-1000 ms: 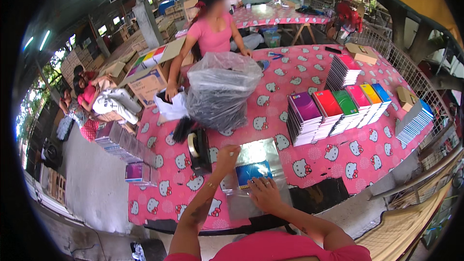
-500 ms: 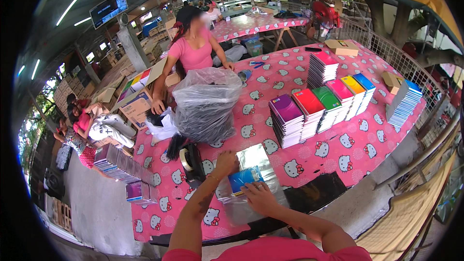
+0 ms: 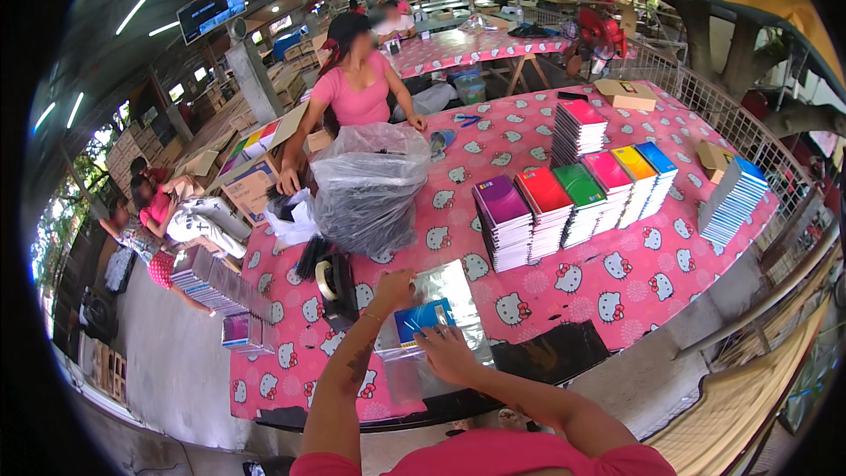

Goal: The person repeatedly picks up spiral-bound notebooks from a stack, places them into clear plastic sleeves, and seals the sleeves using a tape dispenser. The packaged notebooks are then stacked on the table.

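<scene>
A blue spiral notebook [image 3: 414,324] lies on clear plastic sheets [image 3: 456,286] near the table's front edge. My left hand [image 3: 393,291] is closed at the far left corner of the plastic, just beyond the notebook, and appears to pinch the film; its fingertips are partly hidden. Across the notebook's lower right part rests my right hand [image 3: 448,354], fingers spread and flat. Left of my left arm stands a black tape dispenser [image 3: 337,289] with a roll of tape.
Several stacks of coloured notebooks [image 3: 577,203] stand to the right. Beyond my left hand sits a big plastic bag [image 3: 370,194] of dark items. A co-worker [image 3: 352,88] in pink stands behind it. A black patch [image 3: 551,353] covers the table's front edge; further notebooks [image 3: 220,291] are stacked left.
The view has shifted slightly, moving the table's contents left in the picture. My left hand's fingers look more curled at the plastic. My right hand stays on the notebook.
</scene>
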Demonstrator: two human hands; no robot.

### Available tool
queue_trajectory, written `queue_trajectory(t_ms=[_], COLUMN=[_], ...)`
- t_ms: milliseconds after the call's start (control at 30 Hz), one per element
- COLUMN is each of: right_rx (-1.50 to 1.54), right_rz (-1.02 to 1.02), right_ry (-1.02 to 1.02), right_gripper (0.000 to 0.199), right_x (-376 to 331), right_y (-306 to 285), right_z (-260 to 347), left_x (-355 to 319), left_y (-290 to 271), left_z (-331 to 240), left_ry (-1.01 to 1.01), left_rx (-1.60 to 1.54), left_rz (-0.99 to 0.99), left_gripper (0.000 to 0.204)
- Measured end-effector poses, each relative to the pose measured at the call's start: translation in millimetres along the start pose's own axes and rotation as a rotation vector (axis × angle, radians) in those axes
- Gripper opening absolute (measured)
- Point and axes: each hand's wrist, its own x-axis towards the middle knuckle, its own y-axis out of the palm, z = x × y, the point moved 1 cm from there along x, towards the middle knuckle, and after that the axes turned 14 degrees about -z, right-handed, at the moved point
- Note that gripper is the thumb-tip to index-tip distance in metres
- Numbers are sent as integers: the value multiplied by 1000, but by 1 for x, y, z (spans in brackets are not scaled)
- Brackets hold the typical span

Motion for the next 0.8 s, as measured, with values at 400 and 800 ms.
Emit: queue_trajectory(t_ms=[400, 800], right_rx=[-45, 60], right_rz=[-2, 65], right_ry=[-60, -9], right_gripper=[49, 53], right_x=[-16, -10], right_y=[27, 26], right_z=[-10, -10], left_x=[-99, -113], left_y=[-40, -38], left_z=[-77, -89], left_ry=[-73, -101], left_rx=[-231, -264], left_rz=[-251, -286], left_gripper=[17, 29])
